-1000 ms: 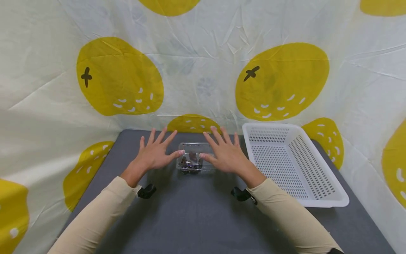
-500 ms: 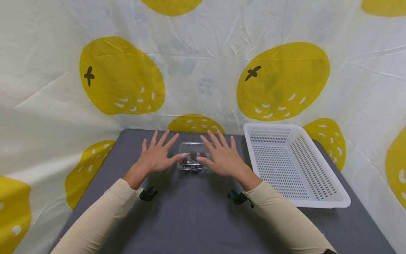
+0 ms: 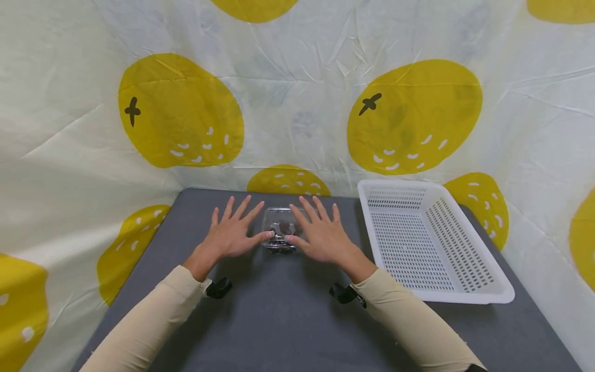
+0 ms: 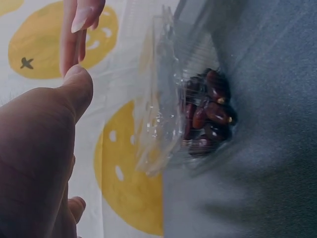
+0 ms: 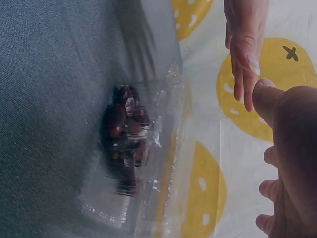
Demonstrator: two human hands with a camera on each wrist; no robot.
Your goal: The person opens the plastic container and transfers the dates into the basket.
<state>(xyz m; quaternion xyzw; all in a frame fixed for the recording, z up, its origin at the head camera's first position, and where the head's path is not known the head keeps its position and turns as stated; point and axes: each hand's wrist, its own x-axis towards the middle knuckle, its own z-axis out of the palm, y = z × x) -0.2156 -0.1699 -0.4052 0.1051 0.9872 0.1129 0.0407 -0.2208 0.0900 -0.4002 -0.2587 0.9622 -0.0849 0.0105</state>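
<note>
A clear plastic clamshell box sits toward the back of the table, with several dark red-brown dates inside, bunched in one part. My left hand hovers at its left side, palm down, fingers spread and straight. On the other side, my right hand is spread the same way and covers the box's right part in the head view. Both thumbs point inward over the near part of the box, their tips a small gap apart. Neither hand holds anything. From the right wrist, the dates look blurred through the plastic.
A white perforated plastic basket stands to the right on the dark grey table. Behind the table hangs a white cloth with yellow fruit prints, which also runs along both sides.
Both spread hands have drawn slightly toward me and closer together, the right one shifting left. The box and the basket have stayed in place.
</note>
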